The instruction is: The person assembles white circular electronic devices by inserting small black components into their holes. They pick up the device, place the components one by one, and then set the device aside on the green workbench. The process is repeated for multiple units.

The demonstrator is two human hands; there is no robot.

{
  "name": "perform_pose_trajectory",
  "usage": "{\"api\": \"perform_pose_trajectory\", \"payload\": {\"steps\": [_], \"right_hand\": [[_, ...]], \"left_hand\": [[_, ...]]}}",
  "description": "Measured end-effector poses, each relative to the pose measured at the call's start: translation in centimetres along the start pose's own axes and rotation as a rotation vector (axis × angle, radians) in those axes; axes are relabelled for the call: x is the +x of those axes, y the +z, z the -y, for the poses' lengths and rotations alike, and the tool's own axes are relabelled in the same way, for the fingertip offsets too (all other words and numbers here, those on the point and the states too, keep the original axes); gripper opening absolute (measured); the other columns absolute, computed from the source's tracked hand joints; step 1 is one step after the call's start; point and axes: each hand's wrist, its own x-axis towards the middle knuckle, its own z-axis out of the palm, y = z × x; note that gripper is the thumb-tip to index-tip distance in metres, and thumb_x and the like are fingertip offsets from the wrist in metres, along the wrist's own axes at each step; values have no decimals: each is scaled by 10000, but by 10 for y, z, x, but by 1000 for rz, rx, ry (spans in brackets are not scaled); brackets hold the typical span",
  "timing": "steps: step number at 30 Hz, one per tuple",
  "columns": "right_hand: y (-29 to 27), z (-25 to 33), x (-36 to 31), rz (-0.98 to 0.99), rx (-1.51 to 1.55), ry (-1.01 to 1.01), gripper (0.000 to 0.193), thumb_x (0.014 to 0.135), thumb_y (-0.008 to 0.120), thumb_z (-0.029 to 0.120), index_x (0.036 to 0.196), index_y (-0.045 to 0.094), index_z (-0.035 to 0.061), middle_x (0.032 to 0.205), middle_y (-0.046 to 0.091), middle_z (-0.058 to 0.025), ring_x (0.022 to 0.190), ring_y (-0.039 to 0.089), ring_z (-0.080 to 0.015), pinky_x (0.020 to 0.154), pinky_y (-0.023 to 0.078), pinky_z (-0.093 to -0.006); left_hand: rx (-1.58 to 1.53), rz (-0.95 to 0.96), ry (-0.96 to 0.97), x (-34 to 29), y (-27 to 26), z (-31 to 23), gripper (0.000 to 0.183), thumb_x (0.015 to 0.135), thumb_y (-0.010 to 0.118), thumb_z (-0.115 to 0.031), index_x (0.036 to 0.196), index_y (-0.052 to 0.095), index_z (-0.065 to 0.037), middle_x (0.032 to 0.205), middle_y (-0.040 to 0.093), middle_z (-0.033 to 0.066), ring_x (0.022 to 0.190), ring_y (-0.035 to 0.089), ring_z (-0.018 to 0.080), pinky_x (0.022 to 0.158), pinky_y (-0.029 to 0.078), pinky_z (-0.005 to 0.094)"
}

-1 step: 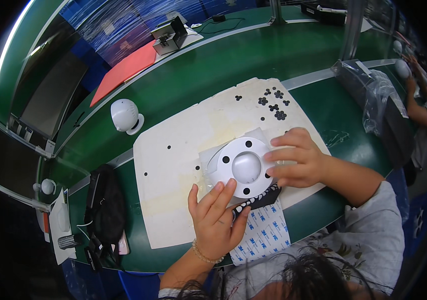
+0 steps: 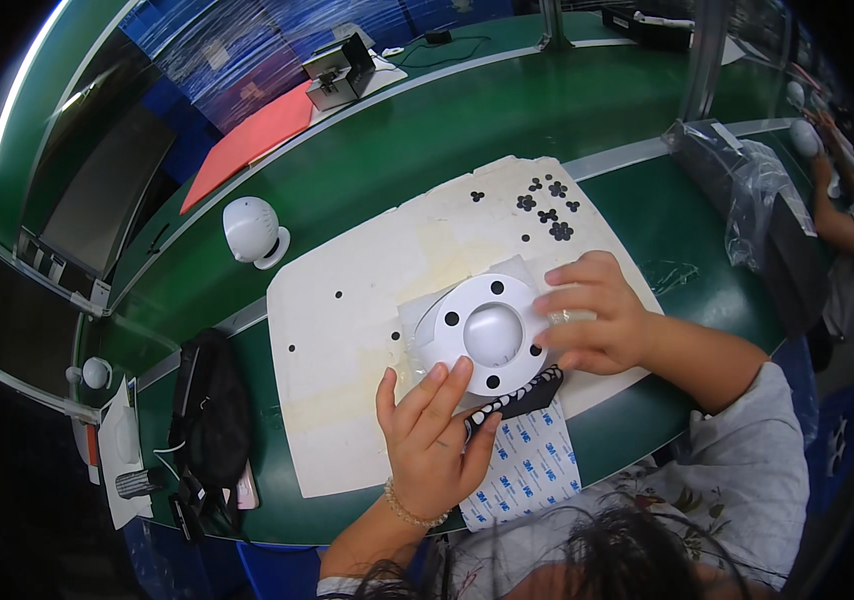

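A white round base (image 2: 509,377) with a round opening in the middle lies on clear plastic on the pale board. Several black round pads sit on its rim. My left hand (image 2: 430,440) holds its lower left edge, two fingers stretched onto the rim and the thumb by a black strip with cut-out holes (image 2: 517,401). My right hand (image 2: 602,320) is open at the base's right edge, fingers apart and partly blurred, near the pad there. Whether a small piece is under those fingertips cannot be seen. A white printed backing sheet (image 2: 532,465) lies below the strip.
The pale board (image 2: 337,400) carries loose black pads (image 2: 560,231), mostly at its far right. A white camera-like device (image 2: 251,232) stands beyond its left corner. A black bag (image 2: 214,400) lies left; a dark box with clear plastic (image 2: 747,200) lies right. Another person's arm shows far right.
My right fingers have shifted very slightly at the base's right edge. My left hand and the base stay in place.
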Motion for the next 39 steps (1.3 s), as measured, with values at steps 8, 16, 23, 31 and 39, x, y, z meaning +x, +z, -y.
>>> {"api": "perform_pose_trajectory", "payload": {"steps": [8, 16, 23, 31, 39], "right_hand": [[12, 22, 15, 50, 1226, 1079, 243, 798, 659, 206, 955, 580, 38, 893, 581, -20, 782, 527, -67, 669, 395, -189], [3, -85, 48, -344, 963, 1053, 192, 825, 594, 229, 886, 611, 47, 773, 584, 4, 646, 528, -70, 597, 437, -227], [39, -202, 17, 331, -841, 593, 187, 787, 523, 89, 940, 631, 90, 903, 615, -74, 848, 603, -242, 704, 478, -361], [141, -169, 125, 589, -324, 393, 253, 840, 505, 282, 1002, 637, 139, 1024, 611, -73, 980, 570, -256, 827, 449, -387], [267, -127, 192, 471, -47, 376, 545, 794, 561, 470, 1199, 492, 111, 1209, 511, -115, 1159, 432, -290, 976, 277, -415]], "left_hand": [[-39, 13, 22, -1, 1, 2, 168, 689, 692, -125, 754, 578, -20, 1229, 516, 157, 1163, 427, 290, 1001, 217, 515], [-248, 82, 4, 2, -3, 1, 228, 678, 690, -94, 891, 624, -47, 1147, 550, 156, 1010, 512, 304, 892, 366, 437], [-297, 144, -82, 3, -1, -1, 380, 718, 696, -115, 1070, 568, -51, 776, 611, 90, 622, 591, 226, 537, 469, 291], [-233, 212, 62, -2, 6, 10, 356, 730, 688, -187, 1040, 561, -67, 765, 595, 50, 629, 590, 203, 541, 480, 283], [-304, 451, 34, -5, 2, 21, 319, 774, 628, -280, 1009, 540, -84, 836, 605, 57, 757, 608, 208, 641, 490, 313]]}}
